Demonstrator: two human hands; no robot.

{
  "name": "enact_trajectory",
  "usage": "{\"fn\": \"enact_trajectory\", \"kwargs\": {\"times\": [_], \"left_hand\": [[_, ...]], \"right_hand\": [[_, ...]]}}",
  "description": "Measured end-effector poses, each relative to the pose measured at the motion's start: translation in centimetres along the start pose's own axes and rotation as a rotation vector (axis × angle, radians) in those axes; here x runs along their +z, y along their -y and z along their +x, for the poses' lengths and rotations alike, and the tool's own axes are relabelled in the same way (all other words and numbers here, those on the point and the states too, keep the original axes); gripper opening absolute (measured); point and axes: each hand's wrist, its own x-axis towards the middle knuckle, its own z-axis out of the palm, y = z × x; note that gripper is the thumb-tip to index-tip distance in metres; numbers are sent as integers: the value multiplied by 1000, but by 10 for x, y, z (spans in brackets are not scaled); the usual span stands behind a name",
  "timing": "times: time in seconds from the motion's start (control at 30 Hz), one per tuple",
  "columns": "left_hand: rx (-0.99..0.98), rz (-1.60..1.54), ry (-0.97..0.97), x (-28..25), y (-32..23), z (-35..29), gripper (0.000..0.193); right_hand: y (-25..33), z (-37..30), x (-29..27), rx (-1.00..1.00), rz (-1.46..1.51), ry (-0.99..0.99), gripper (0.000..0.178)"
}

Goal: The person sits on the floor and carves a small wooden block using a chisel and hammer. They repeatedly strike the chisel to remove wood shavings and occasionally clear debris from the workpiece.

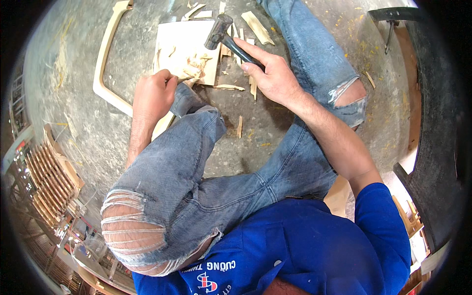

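My right hand is wrapped round the dark handle of a hammer, with its heavy metal head raised over the edge of a pale wooden board. The board lies on the floor, with carved relief and curled shavings on its near part. My left hand is closed at the board's near left corner. From it a thin dark chisel points toward the carving; most of the tool is hidden by my fingers. The hammer head is apart from the chisel.
Wood offcuts and chips lie on the concrete floor around the board. A bent wooden frame piece lies to the left. My jeans-clad legs flank the work. Stacked slatted wood stands far left; a dark curved object is at right.
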Motion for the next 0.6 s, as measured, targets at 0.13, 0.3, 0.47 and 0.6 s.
{"fn": "enact_trajectory", "kwargs": {"times": [0.13, 0.3, 0.47, 0.6], "left_hand": [[19, -44, -60, 7, 12, -11, 20], [39, -183, -165, 22, 27, -18, 16], [-82, -374, -162, 28, 54, -27, 21], [-223, -573, -175, 49, 92, -48, 24]], "right_hand": [[-1, 3, -5, 5, 23, -7, 59], [-12, 12, -4, -188, -1, -170, 57], [-15, 11, -7, -62, 44, -110, 58], [-14, 10, -5, -41, 78, -73, 60]]}}
